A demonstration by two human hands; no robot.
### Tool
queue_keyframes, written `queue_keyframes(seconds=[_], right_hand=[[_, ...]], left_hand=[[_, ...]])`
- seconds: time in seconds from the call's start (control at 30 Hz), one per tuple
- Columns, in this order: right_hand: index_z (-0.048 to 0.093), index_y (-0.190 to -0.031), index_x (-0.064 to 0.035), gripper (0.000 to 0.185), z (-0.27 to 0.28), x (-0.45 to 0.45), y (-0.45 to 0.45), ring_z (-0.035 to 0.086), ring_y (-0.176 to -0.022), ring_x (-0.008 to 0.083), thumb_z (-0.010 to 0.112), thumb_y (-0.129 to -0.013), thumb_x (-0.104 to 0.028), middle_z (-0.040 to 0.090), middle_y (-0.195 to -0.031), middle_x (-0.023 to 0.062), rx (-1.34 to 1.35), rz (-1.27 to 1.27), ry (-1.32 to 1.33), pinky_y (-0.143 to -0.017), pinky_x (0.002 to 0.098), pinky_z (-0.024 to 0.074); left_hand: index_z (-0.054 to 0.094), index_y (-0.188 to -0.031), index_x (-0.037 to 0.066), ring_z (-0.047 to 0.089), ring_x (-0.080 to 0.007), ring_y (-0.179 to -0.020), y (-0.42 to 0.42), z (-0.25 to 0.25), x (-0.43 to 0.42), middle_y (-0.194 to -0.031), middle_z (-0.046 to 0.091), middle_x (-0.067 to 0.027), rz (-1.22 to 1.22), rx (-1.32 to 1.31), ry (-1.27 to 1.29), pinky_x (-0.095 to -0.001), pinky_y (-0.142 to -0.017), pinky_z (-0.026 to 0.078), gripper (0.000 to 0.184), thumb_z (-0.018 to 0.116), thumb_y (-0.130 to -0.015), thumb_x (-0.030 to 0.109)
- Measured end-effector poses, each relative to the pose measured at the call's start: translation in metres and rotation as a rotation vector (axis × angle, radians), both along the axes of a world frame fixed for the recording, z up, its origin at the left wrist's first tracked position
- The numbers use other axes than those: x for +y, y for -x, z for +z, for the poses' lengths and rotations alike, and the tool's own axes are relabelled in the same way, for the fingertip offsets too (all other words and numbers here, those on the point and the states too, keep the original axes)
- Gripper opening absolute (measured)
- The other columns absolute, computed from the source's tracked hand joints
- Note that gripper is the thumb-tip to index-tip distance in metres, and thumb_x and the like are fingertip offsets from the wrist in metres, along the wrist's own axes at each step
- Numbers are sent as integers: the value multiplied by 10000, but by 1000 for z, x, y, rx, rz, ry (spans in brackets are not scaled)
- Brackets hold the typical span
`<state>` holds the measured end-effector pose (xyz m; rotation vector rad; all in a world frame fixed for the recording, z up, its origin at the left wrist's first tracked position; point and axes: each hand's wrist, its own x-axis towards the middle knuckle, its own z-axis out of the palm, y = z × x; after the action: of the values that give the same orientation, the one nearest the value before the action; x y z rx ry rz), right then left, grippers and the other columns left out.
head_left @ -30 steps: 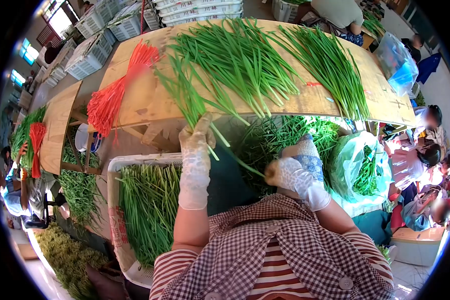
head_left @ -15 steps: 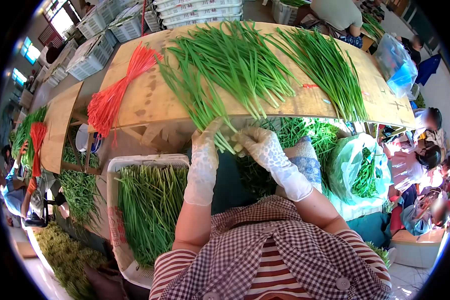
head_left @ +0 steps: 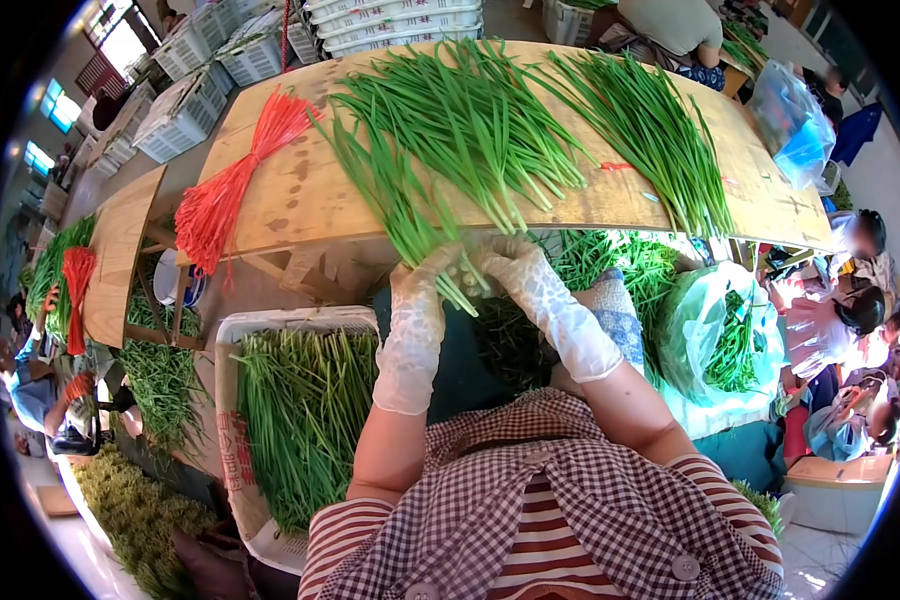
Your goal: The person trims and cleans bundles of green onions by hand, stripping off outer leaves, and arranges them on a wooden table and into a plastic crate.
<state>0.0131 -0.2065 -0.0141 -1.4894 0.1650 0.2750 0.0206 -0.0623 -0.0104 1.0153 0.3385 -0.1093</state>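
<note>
My left hand (head_left: 422, 290), in a pale patterned glove, is closed around the lower stems of a bunch of garlic chives (head_left: 395, 195). The leaves lie up over the table's front edge, and the cut ends stick out below my fingers. My right hand (head_left: 518, 268), gloved alike, is curled beside those stem ends. Its fingertips are blurred, so what they pinch is hidden. Just beyond both hands, a larger pile of chives (head_left: 470, 130) is spread on the wooden table (head_left: 300, 200).
Another chive bunch (head_left: 660, 140) rests at the table's right, red ties (head_left: 255, 160) at its left. A crate of chives (head_left: 305, 420) stands beside my left arm. Right of my legs is a plastic bag (head_left: 715, 330) with greens. Co-workers sit at both sides.
My left hand and the held chives have shifted slightly down and right. My right hand has risen a little from the stem ends and turned, its fingers blurring.
</note>
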Motion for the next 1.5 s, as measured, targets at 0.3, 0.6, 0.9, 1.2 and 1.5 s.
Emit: queue_keyframes(seconds=[0.3,0.6,0.9,1.2,1.5], right_hand=[[694,-961,12,330,-24,-43,35,670,-725,183,629,-857,-294,700,-876,132,143,200,276,-719,300,537],[696,-910,37,273,-9,-12,19,657,-680,145,751,-798,-206,700,-773,102,-231,-9,539,-641,276,519],[685,-929,11,222,-15,-3,18,611,-712,112,709,-831,-187,682,-771,84,-128,-134,5,-694,256,493],[693,-874,-55,253,-29,-68,56,665,-705,313,650,-826,-300,672,-780,153,-290,292,1280,-649,404,534],[683,-801,-80,259,37,-30,-32,642,-637,310,687,-781,-339,644,-711,142,-708,-222,1405,-573,402,506]], left_hand=[[628,-944,-21,504,-78,-533,-10,-1,17,-832,675,-114,-96,-99,-9,-209,-470,419,168,693,-828,83],[665,-901,-14,489,-72,-509,5,2,-2,-662,582,-8,-78,36,-226,-217,-467,404,147,726,-815,90],[673,-862,-12,465,-63,-461,7,2,-3,-599,570,-10,-56,-24,-152,-201,-416,361,91,708,-814,57],[625,-950,-1,564,-121,-540,-3,59,24,-767,658,-108,150,-147,-9,-236,-538,503,212,685,-835,166],[597,-996,-23,579,-152,-591,-13,10,-10,-743,610,-74,-108,-38,-17,-280,-515,492,178,610,-887,117]])
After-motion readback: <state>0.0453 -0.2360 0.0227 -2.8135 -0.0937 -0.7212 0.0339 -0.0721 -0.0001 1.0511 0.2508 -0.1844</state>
